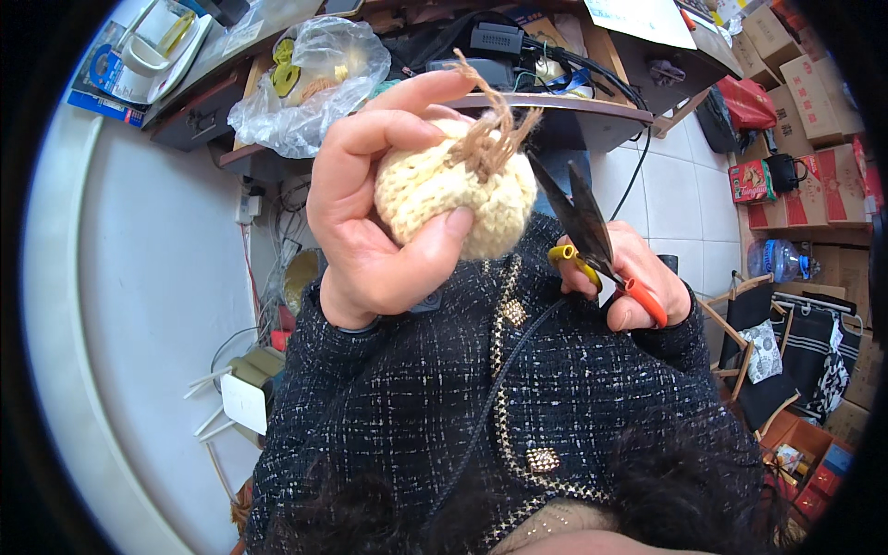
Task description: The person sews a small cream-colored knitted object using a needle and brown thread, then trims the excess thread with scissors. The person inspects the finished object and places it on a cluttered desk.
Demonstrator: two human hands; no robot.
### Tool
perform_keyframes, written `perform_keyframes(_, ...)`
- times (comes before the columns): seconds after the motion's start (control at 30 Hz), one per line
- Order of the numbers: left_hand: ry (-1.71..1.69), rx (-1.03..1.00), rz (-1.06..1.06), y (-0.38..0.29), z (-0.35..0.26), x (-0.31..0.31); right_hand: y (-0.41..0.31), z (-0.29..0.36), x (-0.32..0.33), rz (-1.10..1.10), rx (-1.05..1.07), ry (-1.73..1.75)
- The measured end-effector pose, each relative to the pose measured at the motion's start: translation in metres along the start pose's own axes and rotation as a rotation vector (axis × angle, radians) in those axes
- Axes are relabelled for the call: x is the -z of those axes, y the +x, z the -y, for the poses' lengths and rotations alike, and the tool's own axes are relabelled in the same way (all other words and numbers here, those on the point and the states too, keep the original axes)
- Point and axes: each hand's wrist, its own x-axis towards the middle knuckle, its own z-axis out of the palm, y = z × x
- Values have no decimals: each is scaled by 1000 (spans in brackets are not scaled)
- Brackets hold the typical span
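A round, stuffed-looking piece of cream knitted or crocheted yarn point(433, 184) is gripped in my left hand point(371, 208), thumb in front and fingers behind. From its upper side sprouts a tuft of loose brown yarn ends point(496, 135). My right hand point(624, 277) holds scissors point(579, 215) with dark blades and handles of yellow and orange-red. The blades are parted and point up towards the tuft. Their tips are close to the brown strands; whether they touch cannot be told.
Ahead, a pulled-out drawer point(555, 104) holds cables and a dark device point(497, 38). A clear plastic bag point(312, 83) with yarn lies at its left. Cardboard boxes point(808, 104) are stacked at the right, above a folding chair point(753, 347). A black cable point(635, 180) hangs over the tiled floor.
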Motion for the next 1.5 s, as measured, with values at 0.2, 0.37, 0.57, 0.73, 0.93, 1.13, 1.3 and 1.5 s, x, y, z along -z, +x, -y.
perform_keyframes(0.2,-195,161,-58,-3,-6,-5,2,4,-1,0,-18,58)
perform_keyframes(0.37,-326,232,-73,-5,-10,-10,0,10,-3,-15,-41,135)
perform_keyframes(0.57,-251,210,-41,-7,-6,-8,2,6,2,79,-24,113)
perform_keyframes(0.73,-48,128,13,-6,-3,1,0,5,2,77,1,85)
perform_keyframes(0.93,63,-20,70,-1,-3,3,-2,6,2,70,-11,58)
perform_keyframes(1.13,42,-43,42,1,-3,-2,0,7,3,79,-16,66)
perform_keyframes(1.3,60,-94,99,5,-2,2,0,7,2,73,-12,47)
perform_keyframes(1.5,115,-92,144,5,-6,5,0,6,2,77,-7,44)
